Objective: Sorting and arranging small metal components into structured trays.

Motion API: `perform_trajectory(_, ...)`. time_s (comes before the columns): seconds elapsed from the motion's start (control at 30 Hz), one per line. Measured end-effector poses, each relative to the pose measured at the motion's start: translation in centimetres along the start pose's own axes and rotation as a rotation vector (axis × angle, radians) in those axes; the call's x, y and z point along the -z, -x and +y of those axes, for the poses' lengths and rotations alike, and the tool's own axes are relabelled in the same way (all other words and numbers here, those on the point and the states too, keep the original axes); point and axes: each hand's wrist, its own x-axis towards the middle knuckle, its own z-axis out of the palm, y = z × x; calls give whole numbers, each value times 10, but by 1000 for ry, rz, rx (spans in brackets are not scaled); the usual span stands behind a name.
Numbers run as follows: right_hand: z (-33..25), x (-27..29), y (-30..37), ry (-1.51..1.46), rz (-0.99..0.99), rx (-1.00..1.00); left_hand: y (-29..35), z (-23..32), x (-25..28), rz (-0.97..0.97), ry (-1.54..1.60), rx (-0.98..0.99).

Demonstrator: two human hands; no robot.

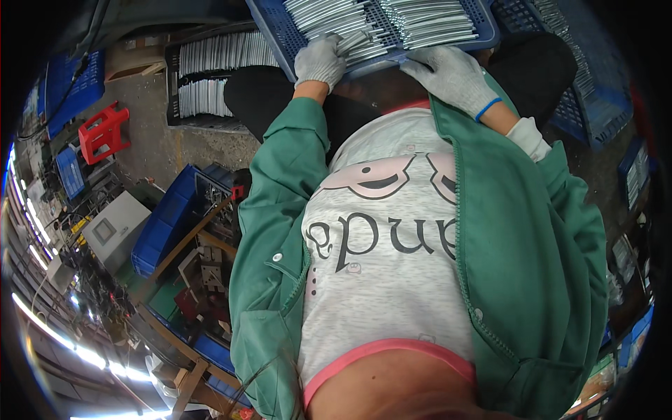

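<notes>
A blue plastic crate [387, 64] sits at my lap, tilted, with two rows of thin silvery metal rods [430, 24] lying side by side in it. My left hand [320, 61], in a light grey knitted glove, reaches over the crate's near edge. Its fingers are closed around a few metal rods [355, 42], which lie askew to the left row. My right hand [451, 75], in a matching glove with a blue cuff, grips the crate's near rim towards the right. Part of its fingers is hidden.
A black crate [171, 91] with two rows of similar rods stands on the floor at the left. Another blue crate [595, 122] with metal pieces is at the right. A red plastic stool [103, 133], a grey box [115, 227] and a blue bin [164, 220] lie farther left.
</notes>
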Motion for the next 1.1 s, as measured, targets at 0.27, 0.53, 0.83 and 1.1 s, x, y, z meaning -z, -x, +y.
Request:
perform_trajectory(0.27,8,-1,-4,-8,60,17,4,-4,18,-116,66,42)
perform_trajectory(0.53,-7,18,-3,24,91,78,28,-9,44,-62,550,-22)
perform_trajectory(0.83,-18,28,0,108,59,168,38,-14,39,9,682,-144)
perform_trajectory(1.1,-16,24,-3,217,54,164,43,-5,42,132,508,-233)
